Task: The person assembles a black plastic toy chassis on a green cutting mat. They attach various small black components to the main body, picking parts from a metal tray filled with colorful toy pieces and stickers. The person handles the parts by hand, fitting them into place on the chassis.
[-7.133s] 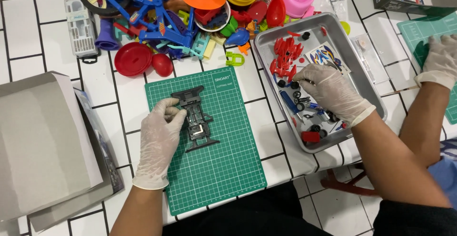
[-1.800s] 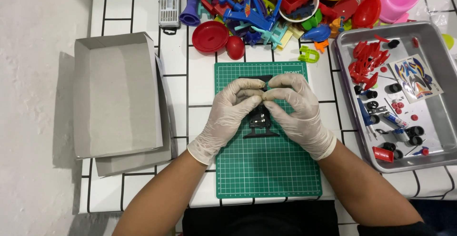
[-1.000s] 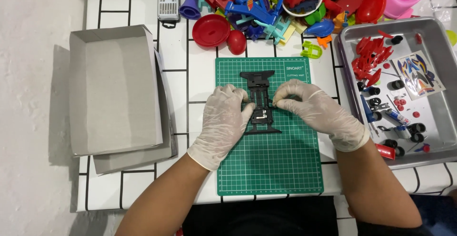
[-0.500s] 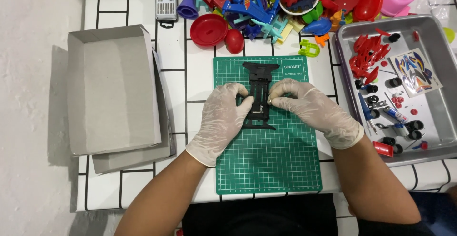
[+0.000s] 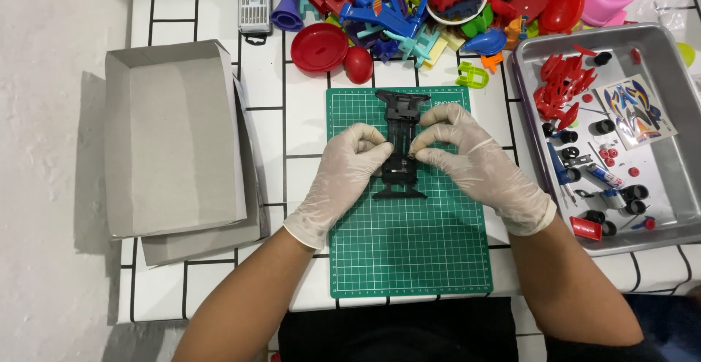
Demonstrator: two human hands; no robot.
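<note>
The black toy-car chassis (image 5: 399,143) lies lengthwise on the green cutting mat (image 5: 409,245). The left hand (image 5: 343,176) and right hand (image 5: 475,165) pinch its middle, fingertips closed. Uneven pressure could probably tilt or flex it.

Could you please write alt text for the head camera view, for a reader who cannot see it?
Two gloved hands, left hand and right hand, hold a black toy car chassis on a green cutting mat. A metal tray of small parts lies right, an open grey box left, colourful plastic toys behind.
</note>
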